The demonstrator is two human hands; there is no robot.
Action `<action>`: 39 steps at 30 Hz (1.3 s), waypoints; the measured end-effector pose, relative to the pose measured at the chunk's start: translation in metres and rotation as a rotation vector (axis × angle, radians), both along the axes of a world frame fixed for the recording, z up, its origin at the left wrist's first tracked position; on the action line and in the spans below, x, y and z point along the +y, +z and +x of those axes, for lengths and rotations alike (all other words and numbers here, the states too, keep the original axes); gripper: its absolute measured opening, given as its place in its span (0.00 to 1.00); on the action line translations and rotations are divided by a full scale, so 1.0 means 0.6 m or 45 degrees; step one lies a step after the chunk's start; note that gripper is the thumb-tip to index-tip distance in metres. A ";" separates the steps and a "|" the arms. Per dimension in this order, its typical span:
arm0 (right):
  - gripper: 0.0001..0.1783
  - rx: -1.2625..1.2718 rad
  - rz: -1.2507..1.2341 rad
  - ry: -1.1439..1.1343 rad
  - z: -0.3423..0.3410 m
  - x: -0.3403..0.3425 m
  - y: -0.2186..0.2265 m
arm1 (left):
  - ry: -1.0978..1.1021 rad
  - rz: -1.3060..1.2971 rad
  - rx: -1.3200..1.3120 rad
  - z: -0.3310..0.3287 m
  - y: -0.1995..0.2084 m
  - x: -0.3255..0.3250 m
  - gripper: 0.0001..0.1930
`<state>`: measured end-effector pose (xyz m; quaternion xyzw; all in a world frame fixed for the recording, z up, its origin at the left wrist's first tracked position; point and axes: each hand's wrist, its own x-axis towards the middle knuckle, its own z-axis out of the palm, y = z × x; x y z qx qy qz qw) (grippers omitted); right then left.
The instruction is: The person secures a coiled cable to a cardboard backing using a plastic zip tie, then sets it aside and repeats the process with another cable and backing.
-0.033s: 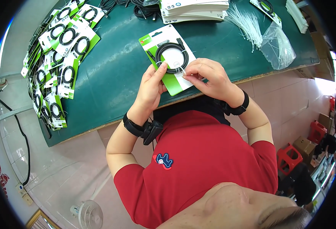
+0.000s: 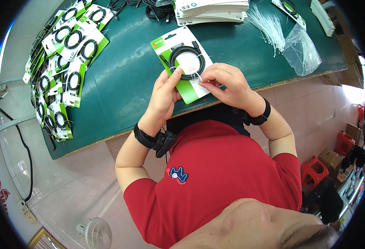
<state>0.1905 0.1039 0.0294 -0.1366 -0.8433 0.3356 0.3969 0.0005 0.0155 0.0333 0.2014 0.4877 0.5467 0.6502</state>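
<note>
A white and green packaging card is held at a tilt over the table's near edge, with a coiled black cable on its front. My left hand is closed on the card's left side, thumb pressed on the front by the coil and its other fingers mostly hidden behind. At the coil's lower right, a white cable tie sticks out from the card. My right hand pinches the end of that tie between thumb and forefinger. White ties also cross the coil at other spots.
Carded cables lie heaped at the left of the green table. Along the back are loose black cables, stacked white cards, loose white cable ties and a clear plastic bag. Red stools stand at the right.
</note>
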 end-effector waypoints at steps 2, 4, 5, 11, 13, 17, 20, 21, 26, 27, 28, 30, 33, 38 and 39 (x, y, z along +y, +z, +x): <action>0.10 0.005 0.011 -0.002 0.000 0.001 -0.001 | 0.024 0.018 0.009 0.002 0.000 0.000 0.17; 0.11 -0.003 0.078 -0.023 -0.001 0.002 -0.002 | 0.036 0.027 0.013 0.004 -0.001 0.001 0.17; 0.11 -0.007 0.111 -0.033 -0.001 0.002 -0.003 | 0.041 0.034 0.019 0.004 -0.001 0.001 0.17; 0.10 -0.068 0.129 -0.096 -0.004 -0.001 0.002 | 0.067 0.061 0.032 0.009 -0.002 0.002 0.17; 0.08 -0.147 0.154 -0.138 -0.005 -0.001 0.009 | 0.060 0.055 0.040 0.008 -0.002 0.002 0.17; 0.06 -0.246 0.107 -0.133 -0.005 -0.001 0.014 | 0.043 0.044 0.050 0.004 -0.009 -0.002 0.17; 0.08 -0.132 -0.135 -0.033 0.002 0.004 0.012 | 0.046 0.054 0.040 -0.003 -0.007 -0.002 0.17; 0.09 -0.073 -0.255 0.019 0.005 0.007 0.012 | 0.049 0.073 0.002 -0.005 -0.002 -0.003 0.17; 0.16 0.156 -0.797 -0.153 0.026 0.021 0.000 | 0.031 0.126 -0.147 -0.008 0.025 -0.008 0.19; 0.15 0.097 -0.791 -0.072 0.024 0.012 -0.004 | 0.018 0.131 -0.186 -0.008 0.027 -0.007 0.19; 0.14 0.038 -0.785 0.007 0.022 0.003 -0.008 | 0.012 0.133 -0.183 -0.007 0.027 -0.005 0.19; 0.13 -0.019 -0.780 0.082 0.018 -0.004 -0.007 | -0.013 0.127 -0.212 -0.003 0.026 -0.005 0.19; 0.14 0.026 -0.694 0.041 0.013 -0.005 -0.006 | -0.051 0.124 -0.246 -0.002 0.025 -0.007 0.20; 0.16 -0.072 -0.010 -0.100 0.018 0.006 -0.012 | -0.065 0.132 -0.380 -0.004 0.031 -0.014 0.20; 0.16 -0.078 -0.055 -0.092 0.017 0.007 -0.017 | -0.052 0.134 -0.428 -0.005 0.032 -0.015 0.20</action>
